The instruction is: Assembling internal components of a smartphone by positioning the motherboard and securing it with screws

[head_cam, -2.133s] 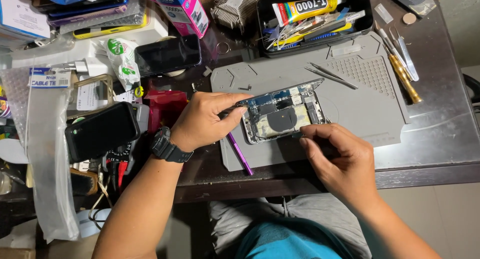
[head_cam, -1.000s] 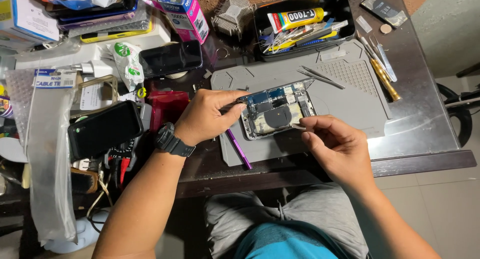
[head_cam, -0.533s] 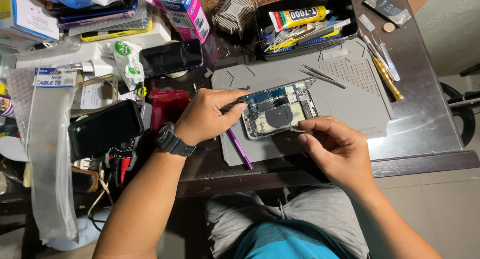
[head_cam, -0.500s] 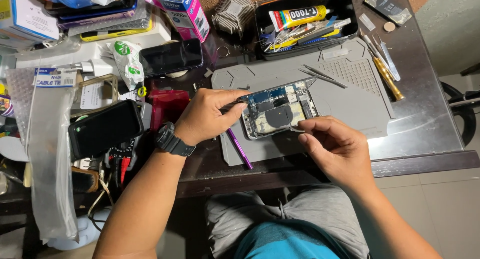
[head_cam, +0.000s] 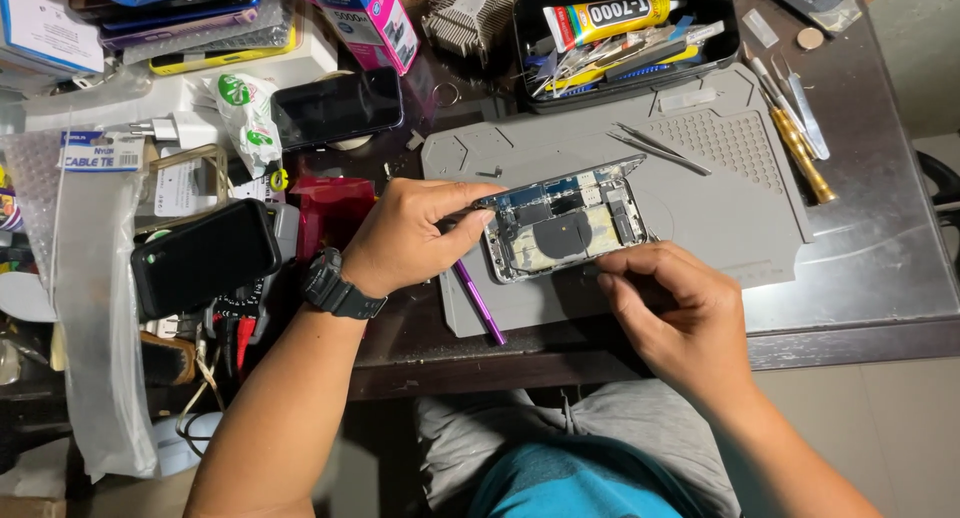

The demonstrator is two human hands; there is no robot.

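An opened smartphone [head_cam: 562, 226] with its inner boards and a round dark coil showing lies on a grey repair mat [head_cam: 730, 188]. My left hand [head_cam: 410, 236], with a black watch on the wrist, pinches the phone's left end. At the phone's near edge my right hand [head_cam: 672, 303] has its fingertips pinched together on the frame; whether it holds a small tool or part I cannot tell. A purple rod-shaped tool [head_cam: 479, 300] lies on the mat just under my left hand.
Metal tweezers [head_cam: 658, 148] lie on the mat behind the phone. A black tray [head_cam: 625, 28] of tools and a glue tube stands at the back. More tools [head_cam: 795, 128] lie at the right. Two dark phones [head_cam: 205, 258] [head_cam: 335, 106], boxes and bags crowd the left.
The view has shifted slightly. Both hands stay on the phone; my right hand's fingertips have moved a little along its near edge.
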